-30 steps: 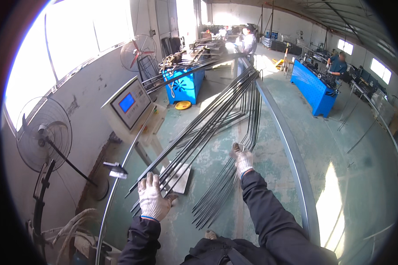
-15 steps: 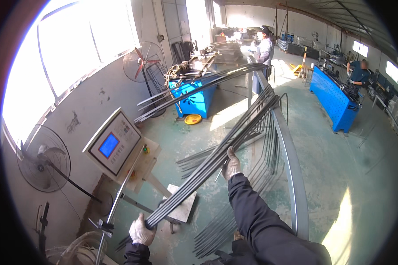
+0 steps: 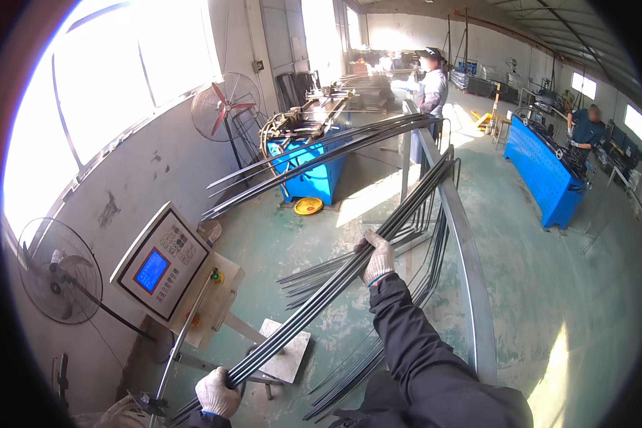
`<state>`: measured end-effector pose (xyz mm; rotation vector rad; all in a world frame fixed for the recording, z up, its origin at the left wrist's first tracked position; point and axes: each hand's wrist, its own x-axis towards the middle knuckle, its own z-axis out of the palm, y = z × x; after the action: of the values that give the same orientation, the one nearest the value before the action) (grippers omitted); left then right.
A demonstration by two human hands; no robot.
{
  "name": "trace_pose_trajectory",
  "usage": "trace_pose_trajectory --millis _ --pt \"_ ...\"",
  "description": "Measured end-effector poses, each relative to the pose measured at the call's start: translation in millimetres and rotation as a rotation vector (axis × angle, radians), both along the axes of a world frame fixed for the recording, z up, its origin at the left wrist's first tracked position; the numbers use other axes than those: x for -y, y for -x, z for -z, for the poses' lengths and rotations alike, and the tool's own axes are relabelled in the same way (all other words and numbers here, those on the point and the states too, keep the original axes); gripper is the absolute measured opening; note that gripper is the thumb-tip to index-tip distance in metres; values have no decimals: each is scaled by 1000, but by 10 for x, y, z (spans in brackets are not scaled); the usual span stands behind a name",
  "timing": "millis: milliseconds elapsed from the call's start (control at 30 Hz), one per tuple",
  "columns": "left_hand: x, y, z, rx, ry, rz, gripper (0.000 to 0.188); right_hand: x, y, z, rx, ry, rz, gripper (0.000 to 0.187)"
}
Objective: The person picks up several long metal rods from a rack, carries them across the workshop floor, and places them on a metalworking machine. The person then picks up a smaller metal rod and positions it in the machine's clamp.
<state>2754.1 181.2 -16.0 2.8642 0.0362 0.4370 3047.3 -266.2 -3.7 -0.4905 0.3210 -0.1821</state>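
Observation:
A bundle of long, thin dark metal rods (image 3: 301,318) slants from the lower left up to a grey metal rail (image 3: 471,285), and its far ends rest on that rail. My gloved left hand (image 3: 218,392) is closed around the bundle near its lower end. Farther up, my gloved right hand (image 3: 378,260) wraps round the same rods from the right side, fingers curled over the top. Below them, more bent rods (image 3: 349,374) hang from the rail towards the floor. A second bundle of rods (image 3: 292,162) lies across the rail's far end.
A control box (image 3: 165,262) with a blue screen stands left of the bundle. Two fans (image 3: 60,271) are along the left wall. A blue machine (image 3: 307,171) is ahead, with a person (image 3: 432,85) near it. Another person (image 3: 586,130) works at a blue bench (image 3: 542,167) to the right.
My right hand has moved its grip over the top of the rods. My left hand has shifted slightly down and left, still on the bundle. The view has shifted a little.

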Motion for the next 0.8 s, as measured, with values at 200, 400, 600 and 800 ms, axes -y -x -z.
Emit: trace_pose_trajectory --millis 200,400,600,800 --pt "605 -970 -29 38 -87 -74 13 528 -1183 10 36 82 7 18" --pt "1316 -2742 -234 148 -115 -37 15 1251 -2909 17 -7 145 137 12" --pt "1754 -4544 -561 255 -104 105 48 1969 -4495 60 3 188 271 14" --pt "2193 -4732 -562 314 23 81 68 2276 -5576 100 133 147 218 11"
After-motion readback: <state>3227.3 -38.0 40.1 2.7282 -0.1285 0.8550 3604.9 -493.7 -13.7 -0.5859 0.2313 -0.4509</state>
